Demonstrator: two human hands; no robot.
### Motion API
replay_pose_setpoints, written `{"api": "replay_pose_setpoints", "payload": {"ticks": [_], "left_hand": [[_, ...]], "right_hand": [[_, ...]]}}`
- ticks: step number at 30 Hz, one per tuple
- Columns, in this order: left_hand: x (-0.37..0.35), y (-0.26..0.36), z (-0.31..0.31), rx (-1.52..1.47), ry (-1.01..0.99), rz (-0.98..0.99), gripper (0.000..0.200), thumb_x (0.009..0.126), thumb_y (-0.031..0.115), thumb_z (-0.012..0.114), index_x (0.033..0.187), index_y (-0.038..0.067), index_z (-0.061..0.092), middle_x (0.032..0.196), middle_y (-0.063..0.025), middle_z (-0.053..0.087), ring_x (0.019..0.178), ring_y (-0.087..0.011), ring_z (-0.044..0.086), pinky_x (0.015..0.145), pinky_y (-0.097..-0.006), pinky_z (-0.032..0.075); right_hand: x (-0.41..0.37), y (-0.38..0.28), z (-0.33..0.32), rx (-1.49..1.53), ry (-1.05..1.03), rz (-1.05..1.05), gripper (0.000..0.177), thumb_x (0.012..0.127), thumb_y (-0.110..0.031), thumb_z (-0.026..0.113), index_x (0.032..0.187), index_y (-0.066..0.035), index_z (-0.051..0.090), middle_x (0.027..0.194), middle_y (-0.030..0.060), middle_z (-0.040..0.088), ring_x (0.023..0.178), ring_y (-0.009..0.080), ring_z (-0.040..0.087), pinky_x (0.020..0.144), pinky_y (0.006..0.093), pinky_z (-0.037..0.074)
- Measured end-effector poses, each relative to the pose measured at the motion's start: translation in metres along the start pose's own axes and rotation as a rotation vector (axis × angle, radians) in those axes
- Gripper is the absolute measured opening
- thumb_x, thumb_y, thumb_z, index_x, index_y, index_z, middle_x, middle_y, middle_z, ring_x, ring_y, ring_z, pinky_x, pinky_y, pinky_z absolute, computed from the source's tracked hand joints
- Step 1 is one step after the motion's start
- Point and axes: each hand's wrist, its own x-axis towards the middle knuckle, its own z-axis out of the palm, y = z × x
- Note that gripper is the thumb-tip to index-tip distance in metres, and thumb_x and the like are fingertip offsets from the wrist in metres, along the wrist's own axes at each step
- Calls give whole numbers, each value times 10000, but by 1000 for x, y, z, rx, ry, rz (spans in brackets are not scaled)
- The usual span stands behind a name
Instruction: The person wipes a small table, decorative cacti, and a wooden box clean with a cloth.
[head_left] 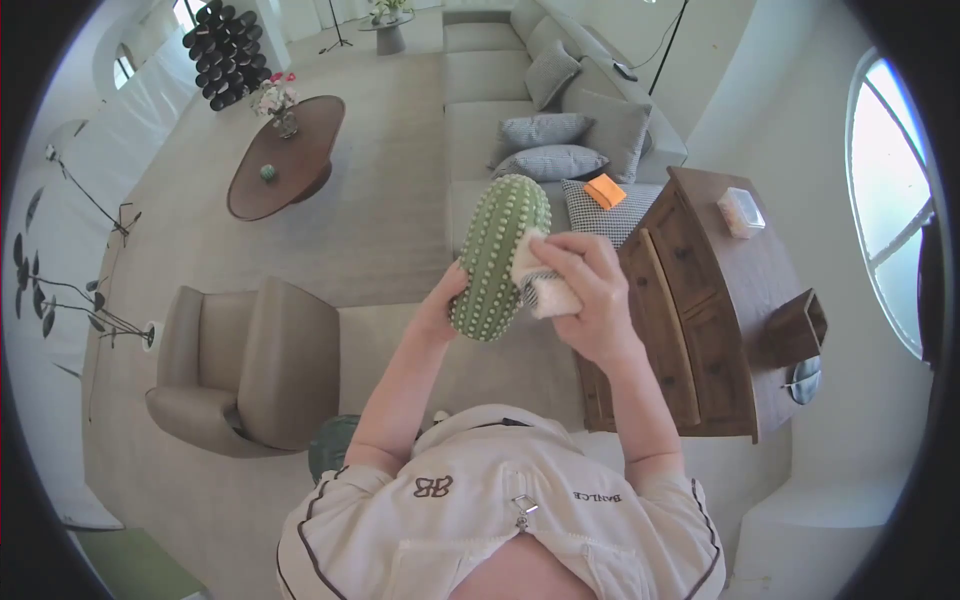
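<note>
A green cactus ornament [492, 262] with rows of pale bumps is held up in front of me, tilted slightly to the right at its top. My left hand [442, 302] grips its lower left side, the fingers mostly hidden behind it. On the other side, my right hand [592, 290] is closed round a white cloth [545, 282] with a dark checked patch. The cloth presses against the right side of the cactus.
A wooden chest of drawers [690, 300] stands to my right, carrying a clear box [741, 212] and a brown holder [797, 328]. Ahead is a grey sofa [488, 75] with cushions and an orange cloth [605, 191]. A leather armchair [250, 365] and oval table [300, 160] are left.
</note>
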Motion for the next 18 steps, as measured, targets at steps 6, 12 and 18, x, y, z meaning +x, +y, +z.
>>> {"api": "replay_pose_setpoints", "payload": {"ticks": [6,12,18], "left_hand": [[-2,-13,-25,-89,-29,21,559,907,407,500,1313,29,433,1266,-121,538,1145,-237,525,948,-378,428],[6,-6,-9,-223,-39,-37,672,881,481,522,1305,-32,432,1260,-236,520,1151,-346,526,971,-456,435],[1,-14,-16,-413,3,-56,638,833,431,599,1267,-21,481,1260,-210,536,1120,-377,540,877,-575,468]], "right_hand": [[-22,-9,22,-4,-24,-88,355,785,-37,566,1139,-41,603,1080,144,538,917,280,535,773,375,419],[-34,-16,26,38,-97,-130,430,705,24,549,1129,-42,586,1108,134,538,905,300,560,749,395,467],[-7,-2,-2,192,31,53,393,850,-392,576,1075,-78,643,1055,133,591,925,262,558,792,374,453]]}}
